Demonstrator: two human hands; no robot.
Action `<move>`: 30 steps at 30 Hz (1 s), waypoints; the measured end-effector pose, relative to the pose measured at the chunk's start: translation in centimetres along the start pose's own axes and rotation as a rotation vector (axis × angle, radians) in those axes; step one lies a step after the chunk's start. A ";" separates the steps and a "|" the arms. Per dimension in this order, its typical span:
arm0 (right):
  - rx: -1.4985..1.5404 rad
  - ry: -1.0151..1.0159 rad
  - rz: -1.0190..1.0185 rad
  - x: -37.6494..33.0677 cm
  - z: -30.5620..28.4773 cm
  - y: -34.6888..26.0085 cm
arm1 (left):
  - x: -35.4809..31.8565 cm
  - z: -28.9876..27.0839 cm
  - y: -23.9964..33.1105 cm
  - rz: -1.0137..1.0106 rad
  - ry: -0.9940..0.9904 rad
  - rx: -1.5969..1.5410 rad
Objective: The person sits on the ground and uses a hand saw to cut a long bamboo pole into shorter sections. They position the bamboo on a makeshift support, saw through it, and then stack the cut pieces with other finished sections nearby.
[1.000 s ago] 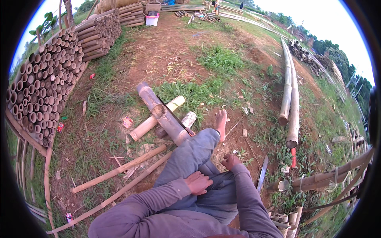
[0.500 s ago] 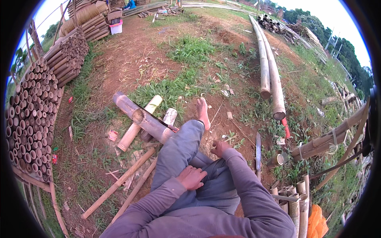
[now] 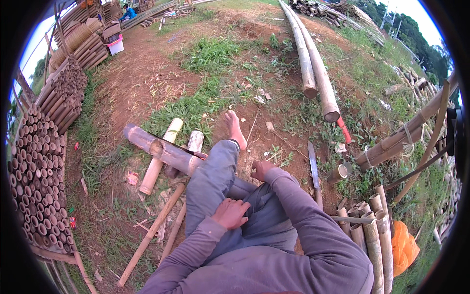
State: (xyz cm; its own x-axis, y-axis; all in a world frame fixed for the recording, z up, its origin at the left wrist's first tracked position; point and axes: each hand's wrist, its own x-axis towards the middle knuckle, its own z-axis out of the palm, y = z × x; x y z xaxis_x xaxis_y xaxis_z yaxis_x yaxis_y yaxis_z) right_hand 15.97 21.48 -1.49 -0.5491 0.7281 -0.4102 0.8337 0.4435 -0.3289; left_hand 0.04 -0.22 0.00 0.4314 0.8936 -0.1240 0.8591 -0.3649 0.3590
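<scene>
I sit with one leg stretched over a thick bamboo pole (image 3: 171, 153). My left hand (image 3: 231, 213) lies on my thigh with its fingers loosely stretched, holding nothing. My right hand (image 3: 263, 169) hangs past my other knee, its fingers a little bent and apart, with nothing seen in them. To its right a machete (image 3: 313, 160) lies on the soil, blade pointing away from me. Along the thick pole runs a thin dark strip (image 3: 182, 145) with a red end; its kind is unclear. Under that pole lie two shorter bamboo pieces (image 3: 155, 169).
Cut bamboo tubes (image 3: 36, 181) are stacked at the left. Two long poles (image 3: 318, 73) lie at the far right. Upright bamboo pieces (image 3: 374, 245) and an orange bag (image 3: 404, 250) stand near my right side. Tied poles (image 3: 396, 139) slant at the right. A person (image 3: 129, 13) is far back.
My view has turned slightly to the right and down, so the scene shifts left and up. Both hands stay in about the same place on my legs.
</scene>
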 end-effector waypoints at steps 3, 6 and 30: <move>0.003 -0.013 0.018 0.3 0.2 0.3 | 0.0 -0.2 0.2 0.014 0.016 0.003; -0.006 0.011 -0.006 1.0 1.0 0.9 | 0.0 -0.2 0.1 0.026 0.030 -0.001; 0.038 0.065 -0.066 1.6 1.8 1.7 | 0.4 -0.4 0.4 0.004 0.002 -0.005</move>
State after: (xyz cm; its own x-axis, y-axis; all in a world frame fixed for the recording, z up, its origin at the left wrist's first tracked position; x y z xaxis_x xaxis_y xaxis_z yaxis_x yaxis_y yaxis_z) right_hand 16.40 22.50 -4.21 -0.5971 0.7309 -0.3307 0.7922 0.4724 -0.3864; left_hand 0.40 0.10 0.50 0.4340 0.8928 -0.1209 0.8561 -0.3668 0.3642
